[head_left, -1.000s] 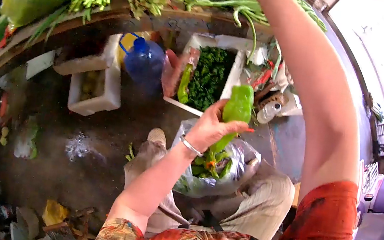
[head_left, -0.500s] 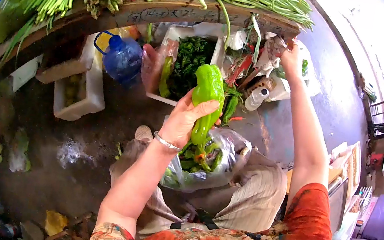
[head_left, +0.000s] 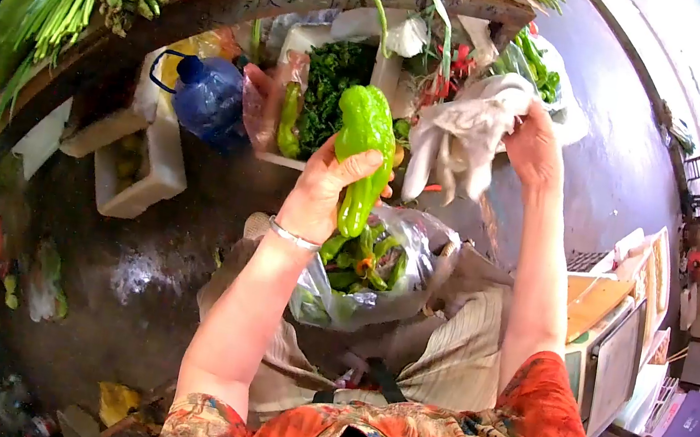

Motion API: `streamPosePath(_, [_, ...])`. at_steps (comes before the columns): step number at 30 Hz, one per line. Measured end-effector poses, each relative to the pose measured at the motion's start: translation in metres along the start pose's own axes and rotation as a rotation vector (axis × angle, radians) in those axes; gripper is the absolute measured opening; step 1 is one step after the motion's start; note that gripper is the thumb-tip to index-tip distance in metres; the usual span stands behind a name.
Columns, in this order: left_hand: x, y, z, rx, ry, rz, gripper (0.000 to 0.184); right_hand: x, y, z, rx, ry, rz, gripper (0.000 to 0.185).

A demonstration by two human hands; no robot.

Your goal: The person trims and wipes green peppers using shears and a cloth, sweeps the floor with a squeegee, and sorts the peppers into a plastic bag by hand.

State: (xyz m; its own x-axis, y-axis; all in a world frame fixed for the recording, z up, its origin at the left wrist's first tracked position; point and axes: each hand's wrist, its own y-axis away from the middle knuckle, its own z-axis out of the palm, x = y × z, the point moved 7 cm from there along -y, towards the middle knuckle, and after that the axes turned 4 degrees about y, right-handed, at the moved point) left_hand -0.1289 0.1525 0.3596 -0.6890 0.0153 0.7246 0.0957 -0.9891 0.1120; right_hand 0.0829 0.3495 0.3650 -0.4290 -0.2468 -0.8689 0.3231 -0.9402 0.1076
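My left hand (head_left: 318, 191) is wrapped round a large, bright green pepper (head_left: 367, 126) and holds it up over my lap. Beneath it, a clear plastic bag (head_left: 341, 309) sits open between my legs, with several smaller green peppers (head_left: 381, 255) inside. My right hand (head_left: 538, 147) grips a whitish cloth glove (head_left: 464, 132), whose fingers dangle below the bench edge; whether it is one glove or a pair I cannot tell. Part of the pepper is covered by my left thumb.
Long beans and other greens lie on a wooden bench (head_left: 246, 8) across the top. Underneath stand a blue water jug (head_left: 209, 102), a white foam box (head_left: 161, 181) and another box holding dark leafy greens (head_left: 328, 93). Leafy vegetables (head_left: 539, 70) in plastic lie at the right.
My right hand has drawn back from the bench's right end, bringing the cloth glove with it toward me. The left hand still holds the pepper, slightly further left in view.
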Motion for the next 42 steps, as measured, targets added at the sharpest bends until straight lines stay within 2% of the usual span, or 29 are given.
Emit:
streamPosePath(1, [0.001,0.001,0.002,-0.008,0.002,0.008,0.039,-0.005,0.017,0.010,-0.053,-0.167,-0.002,0.021])
streamPosePath(2, [-0.001,0.001,0.001,-0.002,0.028,0.022,0.038,-0.007,0.033,0.022,-0.276,-0.216,0.012,0.024])
streamPosePath(3, [0.000,0.002,0.003,0.018,-0.004,0.028,0.037,0.015,0.026,0.000,-0.175,-0.203,0.032,0.027])
streamPosePath(5, [-0.004,0.000,0.005,-0.012,0.031,0.011,0.038,0.044,0.040,-0.009,-0.091,-0.390,0.081,0.030])
streamPosePath(6, [-0.007,-0.002,0.002,-0.033,0.014,-0.022,0.039,0.047,0.048,-0.005,-0.117,-0.540,0.070,0.033])
streamPosePath(9, [-0.013,-0.003,0.001,0.002,0.017,-0.048,0.039,0.041,0.053,-0.012,-0.012,-0.417,0.048,0.038])
streamPosePath(11, [-0.013,-0.006,0.001,-0.019,0.011,-0.029,0.039,0.034,0.051,-0.008,-0.092,-0.433,0.064,0.037])
streamPosePath(14, [-0.014,-0.008,-0.002,-0.004,0.025,-0.047,0.040,0.024,0.047,-0.021,-0.023,-0.503,0.034,0.033])
streamPosePath(15, [-0.013,-0.008,-0.003,0.017,0.016,-0.046,0.040,0.012,0.051,-0.021,-0.019,-0.516,-0.049,0.037])
streamPosePath(18, [-0.014,-0.007,-0.005,0.047,-0.001,-0.049,0.041,-0.032,0.086,0.015,-0.117,-0.464,-0.105,0.040])
streamPosePath(20, [-0.008,-0.009,-0.001,0.042,-0.018,-0.035,0.041,-0.017,0.097,0.042,-0.181,-0.209,-0.164,0.043])
streamPosePath(21, [-0.008,-0.009,0.000,0.052,-0.016,-0.039,0.041,-0.004,0.100,0.053,-0.213,0.062,-0.211,0.044])
streamPosePath(22, [-0.009,-0.008,-0.001,0.068,-0.009,-0.045,0.040,0.004,0.102,0.062,-0.247,0.499,-0.303,0.046])
streamPosePath(23, [-0.009,-0.009,-0.002,0.074,0.000,-0.040,0.040,0.006,0.107,0.074,-0.291,1.081,-0.479,0.048])
streamPosePath(25, [-0.011,-0.010,-0.002,0.025,-0.003,-0.021,0.040,0.015,0.121,0.094,-0.345,1.963,-0.720,0.051])
streamPosePath(27, [-0.014,-0.008,-0.004,0.072,0.004,-0.038,0.039,0.028,0.117,0.103,-0.438,2.280,-0.768,0.055])
streamPosePath(29, [-0.014,-0.008,0.001,0.005,-0.002,-0.051,0.039,0.037,0.113,0.105,-0.516,2.490,-0.765,0.059])
streamPosePath(31, [-0.015,-0.008,-0.002,0.041,-0.007,-0.064,0.038,0.044,0.107,0.104,-0.585,2.605,-0.743,0.063])
streamPosePath(32, [-0.016,-0.009,-0.003,0.045,-0.006,-0.048,0.038,0.039,0.105,0.104,-0.522,2.447,-0.819,0.062])
streamPosePath(35, [-0.015,-0.009,-0.001,0.052,-0.020,-0.040,0.038,0.034,0.109,0.097,-0.324,2.399,-1.092,0.062])
streamPosePath(37, [-0.014,-0.010,0.003,0.045,-0.038,-0.035,0.039,0.038,0.103,0.104,-0.243,2.719,-1.113,0.061])
streamPosePath(38, [-0.015,-0.010,0.003,0.054,-0.031,-0.031,0.039,0.021,0.123,0.135,-0.362,2.618,-1.025,0.057])
streamPosePath(42, [-0.014,-0.008,0.007,0.075,-0.010,-0.055,0.037,0.014,0.123,0.139,-0.370,2.513,-0.897,0.056])
